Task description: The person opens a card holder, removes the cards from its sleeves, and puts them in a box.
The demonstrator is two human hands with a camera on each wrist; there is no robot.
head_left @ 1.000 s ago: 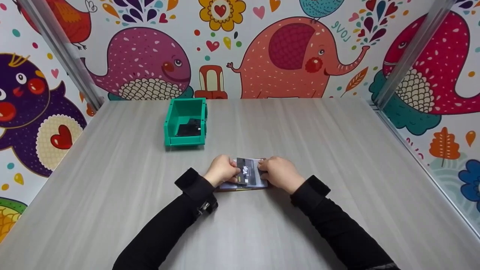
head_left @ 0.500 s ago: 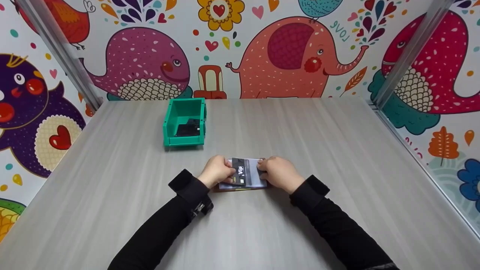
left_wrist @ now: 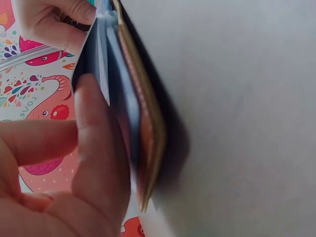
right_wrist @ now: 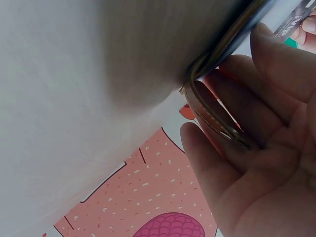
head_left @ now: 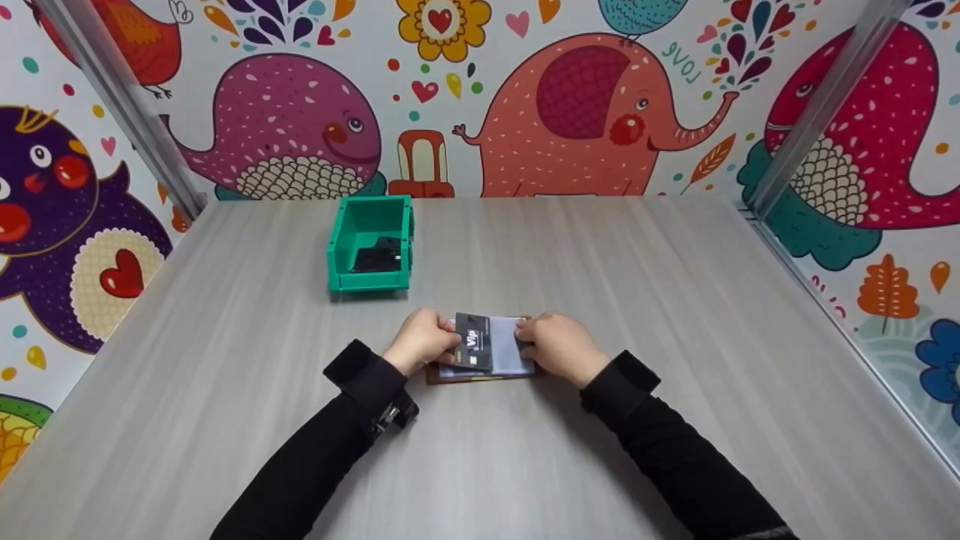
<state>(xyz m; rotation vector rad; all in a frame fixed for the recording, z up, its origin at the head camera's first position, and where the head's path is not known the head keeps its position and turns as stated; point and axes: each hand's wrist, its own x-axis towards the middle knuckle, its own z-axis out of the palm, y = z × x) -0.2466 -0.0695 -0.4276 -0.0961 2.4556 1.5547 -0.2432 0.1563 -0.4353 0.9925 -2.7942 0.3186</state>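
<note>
A dark grey card printed "Vip" [head_left: 472, 343] lies slightly tilted over the clear plastic sleeves of a brown card wallet [head_left: 513, 358] on the table. My left hand [head_left: 424, 341] pinches the card's left edge between thumb and fingers. The left wrist view shows the wallet's brown leather cover [left_wrist: 148, 143] from the side, with the sleeves spread above it. At the wallet's right end, my right hand [head_left: 561, 346] grips it, thumb over the sleeves. A stitched leather flap or strap [right_wrist: 210, 116] curves against its fingers in the right wrist view.
Behind the hands, towards the back left, stands a green plastic bin [head_left: 369, 282] with flat black items [head_left: 377, 256] inside. Walls printed with cartoon animals border the pale wooden table [head_left: 637, 262] at the back and sides.
My left hand has drawn the card leftwards across the wallet, baring more of the clear sleeves. My right hand stays at the wallet's right end.
</note>
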